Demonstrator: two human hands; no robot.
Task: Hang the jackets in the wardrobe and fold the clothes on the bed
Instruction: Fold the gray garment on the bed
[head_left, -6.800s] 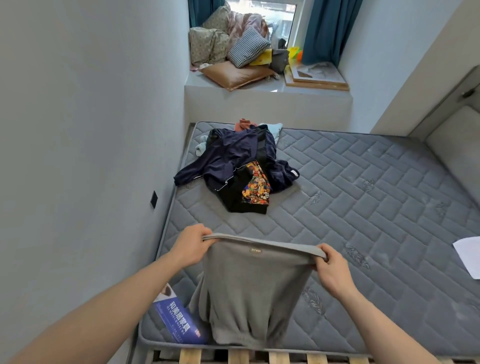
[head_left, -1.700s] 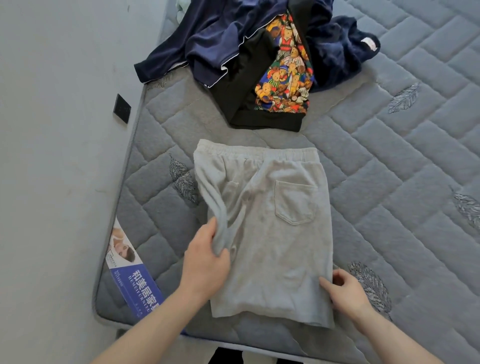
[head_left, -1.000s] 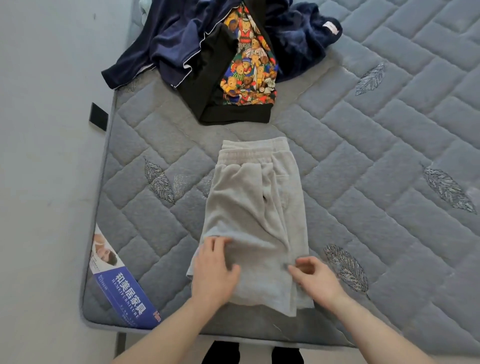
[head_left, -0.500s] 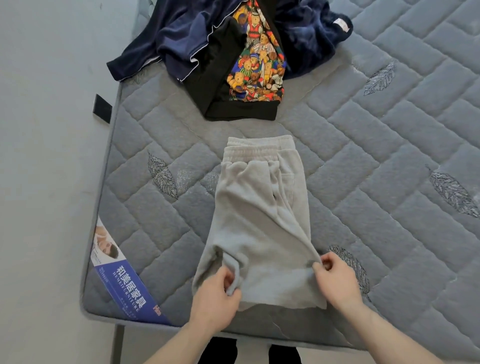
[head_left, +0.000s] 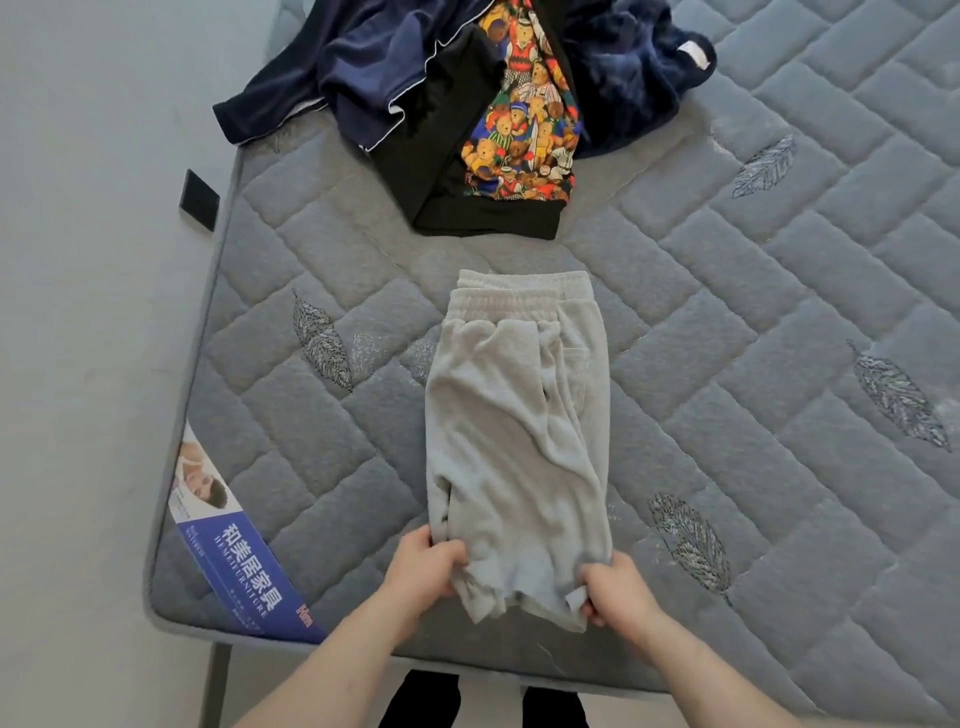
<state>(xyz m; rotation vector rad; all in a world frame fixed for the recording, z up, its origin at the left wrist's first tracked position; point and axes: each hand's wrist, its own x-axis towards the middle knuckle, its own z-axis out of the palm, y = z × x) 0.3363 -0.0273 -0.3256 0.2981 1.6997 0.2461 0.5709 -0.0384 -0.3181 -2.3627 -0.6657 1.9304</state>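
Mattress: quilted grey, wall on your left.
Left hand: grasping the hem's left corner.
Shorts: halved lengthwise, near the bed's front edge.
Right hand: pinching the right corner.
Risk: uneven lift lets your loose top layer slide, skewing the fold.

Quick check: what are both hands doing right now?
Left hand: grips the near left hem corner of the grey shorts.
Right hand: grips the near right hem corner of the same shorts.
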